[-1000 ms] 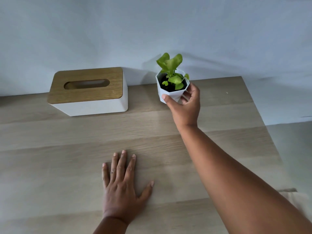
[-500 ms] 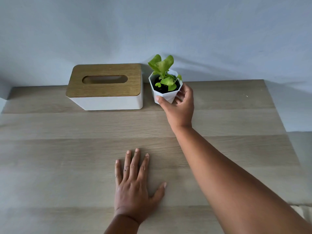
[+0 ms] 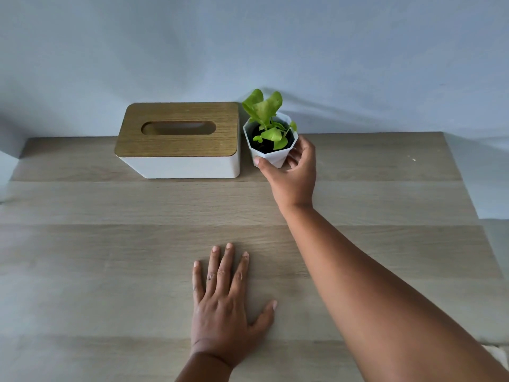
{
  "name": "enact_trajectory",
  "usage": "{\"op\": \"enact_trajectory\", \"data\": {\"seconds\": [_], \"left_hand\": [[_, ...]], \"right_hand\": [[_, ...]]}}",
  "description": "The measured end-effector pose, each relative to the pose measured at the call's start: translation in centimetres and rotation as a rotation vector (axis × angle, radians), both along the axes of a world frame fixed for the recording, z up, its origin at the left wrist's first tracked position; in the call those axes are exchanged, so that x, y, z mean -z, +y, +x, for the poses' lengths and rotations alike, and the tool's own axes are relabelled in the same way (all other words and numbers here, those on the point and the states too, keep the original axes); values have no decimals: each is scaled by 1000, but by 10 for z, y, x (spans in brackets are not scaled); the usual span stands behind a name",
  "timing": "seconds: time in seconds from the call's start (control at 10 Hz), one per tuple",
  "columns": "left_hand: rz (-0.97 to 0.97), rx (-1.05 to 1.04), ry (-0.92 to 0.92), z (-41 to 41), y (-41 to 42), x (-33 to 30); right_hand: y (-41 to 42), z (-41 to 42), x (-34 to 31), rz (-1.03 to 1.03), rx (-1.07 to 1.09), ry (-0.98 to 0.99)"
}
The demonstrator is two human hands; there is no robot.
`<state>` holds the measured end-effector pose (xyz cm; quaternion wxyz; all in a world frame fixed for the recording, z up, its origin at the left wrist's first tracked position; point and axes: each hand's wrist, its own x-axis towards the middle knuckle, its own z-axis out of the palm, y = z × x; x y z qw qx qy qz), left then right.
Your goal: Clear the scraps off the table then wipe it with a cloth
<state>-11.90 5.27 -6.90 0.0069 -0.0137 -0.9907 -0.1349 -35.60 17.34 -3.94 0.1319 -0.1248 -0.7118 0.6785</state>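
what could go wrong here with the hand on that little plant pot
1. The right hand holds the white faceted plant pot low on its side. The pot narrows toward its base, so it might tip and spill soil onto the wooden table.
2. The pot stands very near the tissue box; sliding it further left would likely bump it.
3. A tiny speck near the far right edge may get missed.

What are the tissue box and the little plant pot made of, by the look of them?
Tissue box: smooth matte white body, probably plastic; its lid shows brown grain, so wood or a wood-look veneer. Pot: white, faceted, matte, plastic or ceramic, hard to tell. The right hand holds it.
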Motion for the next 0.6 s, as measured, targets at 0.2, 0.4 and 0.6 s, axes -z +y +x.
{"op": "enact_trajectory", "data": {"seconds": [0.2, 0.4, 0.6], "left_hand": [[-12, 2, -7, -1, 0, 0], [-9, 2, -18, -1, 1, -1], [19, 1, 25, 0, 3, -1]], "right_hand": [[1, -1, 3, 8, -13, 2], [5, 1, 3, 39, -48, 11], [10, 11, 0, 80, -72, -9]]}}
